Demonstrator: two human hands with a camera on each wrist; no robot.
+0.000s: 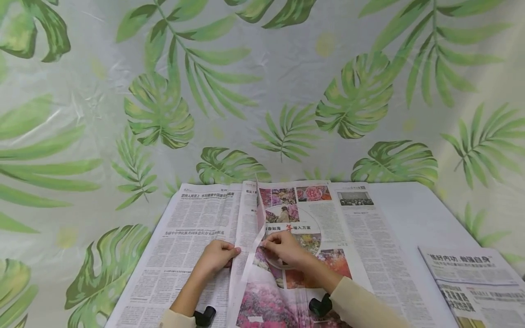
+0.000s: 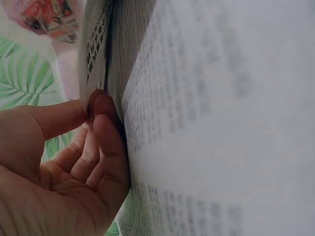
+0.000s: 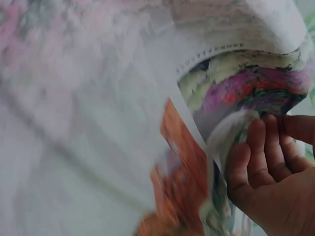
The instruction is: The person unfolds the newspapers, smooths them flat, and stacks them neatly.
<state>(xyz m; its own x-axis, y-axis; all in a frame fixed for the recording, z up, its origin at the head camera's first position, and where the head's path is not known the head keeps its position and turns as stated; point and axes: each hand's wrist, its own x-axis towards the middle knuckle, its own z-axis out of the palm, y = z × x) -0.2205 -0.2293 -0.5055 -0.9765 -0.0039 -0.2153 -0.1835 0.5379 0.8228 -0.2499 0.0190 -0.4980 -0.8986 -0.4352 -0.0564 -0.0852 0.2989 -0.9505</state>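
A newspaper [image 1: 357, 241] lies spread across a white table, its middle pages raised along a ridge between the two hands. Left of the ridge, my left hand [image 1: 215, 257] pinches a folded edge of the newspaper between thumb and fingers; the left wrist view has the thumb and fingertips meeting on the curled sheet [image 2: 94, 59]. On the other side, my right hand [image 1: 285, 248] pinches the page with colour flower photos [image 1: 266, 300]. In the right wrist view, the photo page [image 3: 236, 93] bends up at the right hand's fingertips.
Another folded newspaper [image 1: 471, 278] lies at the table's right side. Bare white tabletop [image 1: 406, 209] shows beyond the spread pages. Behind the table hangs a leaf-patterned sheet [image 1: 287, 82]. Black wrist devices [image 1: 320, 306] sit under both forearms.
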